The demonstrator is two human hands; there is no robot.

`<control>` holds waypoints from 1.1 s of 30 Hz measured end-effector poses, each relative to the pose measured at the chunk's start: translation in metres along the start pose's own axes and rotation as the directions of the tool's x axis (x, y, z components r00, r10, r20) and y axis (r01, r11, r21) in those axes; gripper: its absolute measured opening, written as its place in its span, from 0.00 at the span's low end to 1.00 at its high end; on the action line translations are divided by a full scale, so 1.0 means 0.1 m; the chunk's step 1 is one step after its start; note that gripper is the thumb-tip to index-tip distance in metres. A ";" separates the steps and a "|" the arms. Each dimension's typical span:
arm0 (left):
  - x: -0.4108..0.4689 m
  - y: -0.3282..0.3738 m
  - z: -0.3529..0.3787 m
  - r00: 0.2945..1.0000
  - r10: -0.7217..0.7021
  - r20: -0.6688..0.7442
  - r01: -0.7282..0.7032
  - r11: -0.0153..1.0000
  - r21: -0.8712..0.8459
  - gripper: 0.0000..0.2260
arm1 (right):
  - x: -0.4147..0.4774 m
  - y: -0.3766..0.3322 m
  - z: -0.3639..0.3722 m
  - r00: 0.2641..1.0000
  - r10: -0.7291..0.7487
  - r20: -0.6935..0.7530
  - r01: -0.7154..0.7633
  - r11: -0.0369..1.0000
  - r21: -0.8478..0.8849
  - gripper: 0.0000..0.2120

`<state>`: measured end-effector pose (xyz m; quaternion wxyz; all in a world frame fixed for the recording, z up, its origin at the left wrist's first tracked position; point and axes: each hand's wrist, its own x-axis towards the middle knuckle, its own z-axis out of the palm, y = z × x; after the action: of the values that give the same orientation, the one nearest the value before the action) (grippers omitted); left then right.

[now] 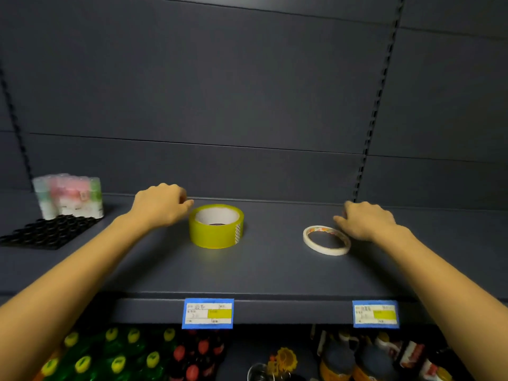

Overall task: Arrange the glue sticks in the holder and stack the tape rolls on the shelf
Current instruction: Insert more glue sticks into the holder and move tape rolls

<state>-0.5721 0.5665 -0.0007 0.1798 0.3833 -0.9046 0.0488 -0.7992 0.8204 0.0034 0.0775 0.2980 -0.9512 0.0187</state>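
A wide yellow tape roll (216, 226) lies flat on the dark shelf (264, 270), near the middle. My left hand (160, 206) hovers just left of it with loosely curled fingers, its fingertips close to the roll's rear rim, and holds nothing. A thin white tape roll (326, 240) lies flat further right. My right hand (365, 220) is at that roll's back right edge, fingers loosely bent toward it and gripping nothing. At the far left, several glue sticks (70, 195) stand in the back rows of a black holder (46, 233) with round holes.
The shelf's front rail carries two blue price labels (208, 313) (375, 314). Below it stand green bottles (110, 356) and dark bottles (365, 361). A dark back panel (247, 105) rises behind the shelf.
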 end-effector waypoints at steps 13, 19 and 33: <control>-1.36 -0.60 -0.30 0.952 -0.235 -0.194 0.257 0.961 0.099 0.10 | -0.48 -1.69 -0.03 0.592 -0.784 -0.187 0.796 0.532 0.289 0.11; -1.92 -1.28 -0.55 0.908 -0.363 -0.209 0.398 0.904 0.155 0.10 | -0.85 -2.53 -0.07 0.417 -0.887 -0.195 0.894 0.362 0.264 0.11; -2.58 -3.29 -0.99 0.902 -0.381 -0.202 0.420 0.882 0.214 0.11 | -1.72 -4.72 -0.16 0.380 -0.913 -0.150 0.887 0.313 0.340 0.12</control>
<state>-0.1438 0.5326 -0.0182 0.2048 0.5773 -0.7752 0.1545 -0.3887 0.5313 -0.0127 -0.0157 0.7848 -0.6038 0.1387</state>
